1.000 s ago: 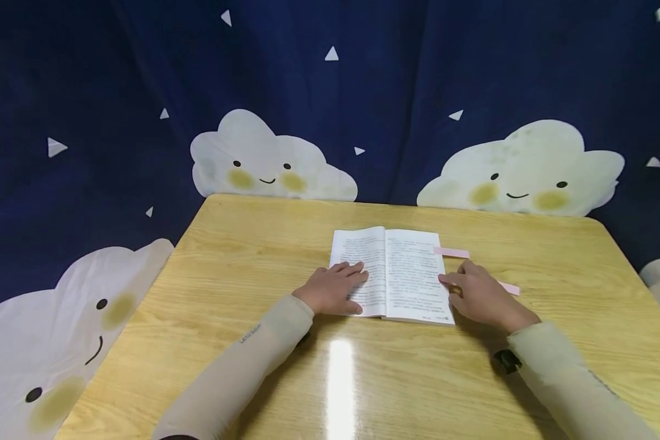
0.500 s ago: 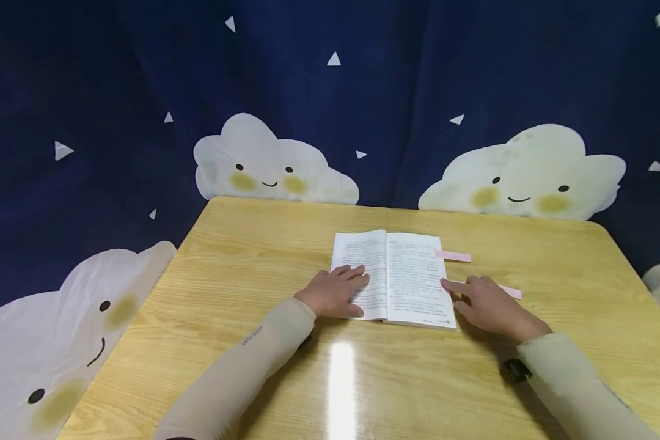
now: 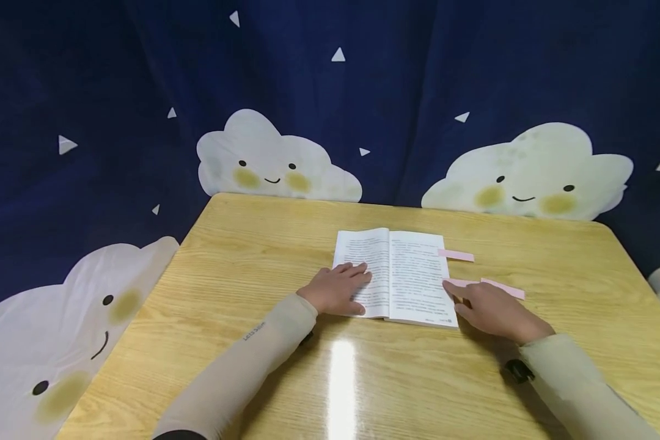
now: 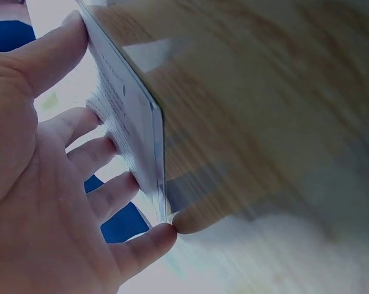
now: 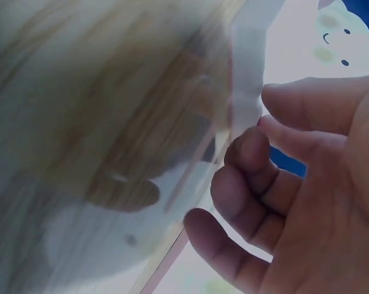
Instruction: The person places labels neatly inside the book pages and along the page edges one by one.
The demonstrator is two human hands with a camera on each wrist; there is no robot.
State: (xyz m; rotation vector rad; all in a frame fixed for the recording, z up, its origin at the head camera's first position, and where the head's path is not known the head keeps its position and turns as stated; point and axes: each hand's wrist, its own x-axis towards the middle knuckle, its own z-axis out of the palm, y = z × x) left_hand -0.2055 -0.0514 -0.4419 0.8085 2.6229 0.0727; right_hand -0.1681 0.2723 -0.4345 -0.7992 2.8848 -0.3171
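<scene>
An open book (image 3: 416, 278) with printed pages lies on the wooden table. My left hand (image 3: 335, 290) rests spread on its left page; in the left wrist view the fingers of that hand (image 4: 62, 171) reach over the book's edge (image 4: 135, 122). At the right page edge, my right hand (image 3: 492, 305) touches a pink paper strip (image 3: 466, 282) with its straight index finger. Its other fingers are loosely bent in the right wrist view. Higher on the same edge, another pink strip (image 3: 456, 255) sticks out past the page.
A third pink strip (image 3: 505, 288) lies on the table (image 3: 264, 244), just beyond the right hand's knuckles. Behind the table hangs a dark blue curtain (image 3: 396, 91) with white clouds and triangles.
My right hand has shifted slightly right; its index finger has straightened, and the pink strip beneath it now shows. The left hand stays on the page.
</scene>
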